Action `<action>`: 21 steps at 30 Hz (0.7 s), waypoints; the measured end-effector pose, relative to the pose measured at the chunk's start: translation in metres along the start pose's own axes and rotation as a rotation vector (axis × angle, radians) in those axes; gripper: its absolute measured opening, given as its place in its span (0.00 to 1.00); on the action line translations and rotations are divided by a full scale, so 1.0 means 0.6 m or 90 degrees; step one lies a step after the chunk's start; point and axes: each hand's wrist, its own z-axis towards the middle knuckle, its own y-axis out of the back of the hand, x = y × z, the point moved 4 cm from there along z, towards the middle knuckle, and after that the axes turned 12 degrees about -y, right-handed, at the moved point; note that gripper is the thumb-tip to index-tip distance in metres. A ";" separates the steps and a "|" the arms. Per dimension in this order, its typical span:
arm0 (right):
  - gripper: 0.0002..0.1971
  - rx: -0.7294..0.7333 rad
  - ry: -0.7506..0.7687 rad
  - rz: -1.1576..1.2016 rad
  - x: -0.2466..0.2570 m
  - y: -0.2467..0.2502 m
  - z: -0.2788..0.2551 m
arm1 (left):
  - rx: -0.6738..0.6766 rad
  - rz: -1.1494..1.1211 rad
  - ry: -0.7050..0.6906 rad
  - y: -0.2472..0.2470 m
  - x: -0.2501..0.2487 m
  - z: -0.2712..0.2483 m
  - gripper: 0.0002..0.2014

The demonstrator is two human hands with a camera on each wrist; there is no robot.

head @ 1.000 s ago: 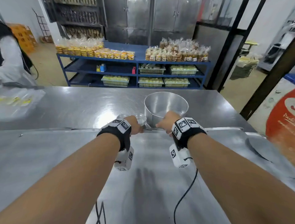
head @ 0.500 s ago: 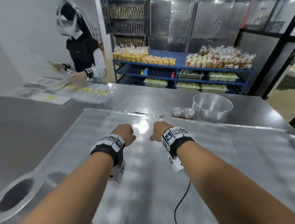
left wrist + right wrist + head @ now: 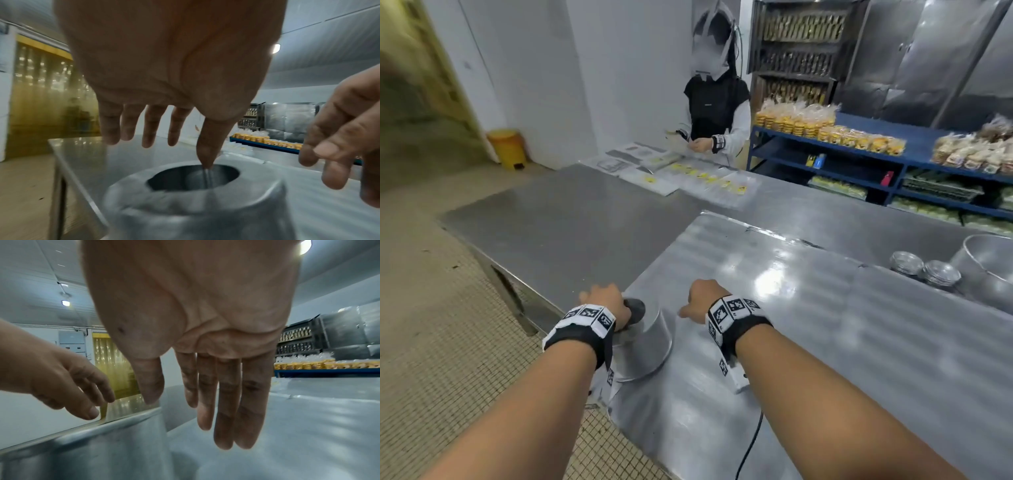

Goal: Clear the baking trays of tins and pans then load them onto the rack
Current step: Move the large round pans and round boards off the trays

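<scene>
Tube pan: a metal ring-shaped pan sits upside down on the near-left corner of the baking tray, its centre hole facing up
Baking tray: a large flat metal sheet lying on the steel bench, reaching to the bench's near edge
Left hand: the left hand hovers over the pan's top, fingers spread and straight, the thumb dipping into the centre hole; the grip is apart, nothing clasped
Right hand: the right hand hangs just beside the pan on its right, above the tray, fingers straight and pointing down; the grip is apart and holds nothing
Small tins: two stacks of small round foil tins stand at the tray's far edge, well apart from the hands
Big round pan: a large round pan stands just right of the small tins
Other person: someone stands at the bench's far side, handling clear bags
</scene>
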 end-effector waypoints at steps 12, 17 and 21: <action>0.20 -0.036 -0.038 0.175 0.075 -0.099 0.012 | -0.013 -0.213 0.064 -0.040 0.081 -0.028 0.09; 0.16 -0.111 -0.079 0.238 0.052 -0.081 -0.007 | -0.089 -0.279 0.050 -0.011 0.044 -0.052 0.10; 0.23 -0.155 -0.119 0.320 0.003 -0.053 -0.033 | -0.142 -0.327 0.057 0.001 -0.006 -0.073 0.26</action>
